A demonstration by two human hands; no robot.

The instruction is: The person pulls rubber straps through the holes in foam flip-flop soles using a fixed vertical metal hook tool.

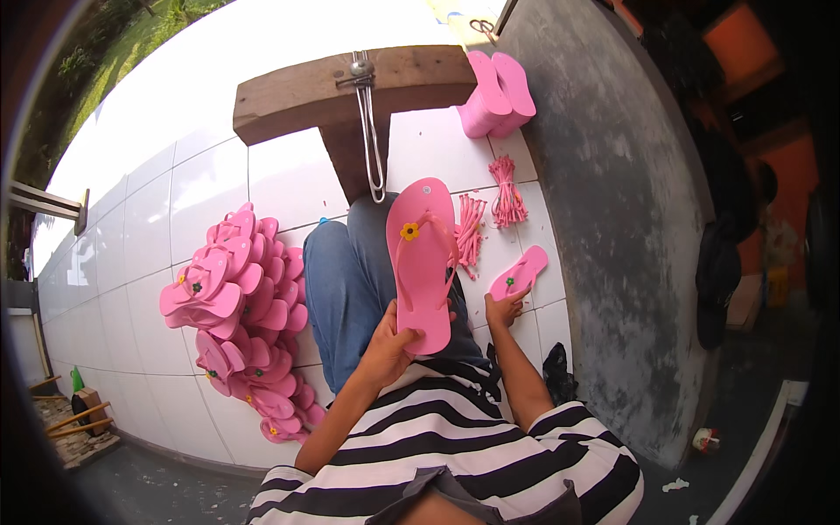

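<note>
In my left hand (390, 343) is a pink flip-flop (425, 293) with a yellow flower on its strap. My thumb lies on the heel end, and the sole is raised in front of my knees. Low on the right, my right hand (506, 308) has its fingers closed at the near end of another pink flip-flop (530, 263), which carries a green flower and is by the tiled floor. Between the two lies a loose bunch of pink straps (471, 229). Just beyond is a tied bundle of pink straps (506, 194).
Ahead stands a wooden T-shaped stand (289, 94) with a looped metal wire tool (367, 131) hanging from it. Stacked pink soles (484, 103) lean by the grey wall (604, 175). A large heap of pink flip-flops (254, 324) covers the tiles on my left. A black plastic bag (558, 374) lies right.
</note>
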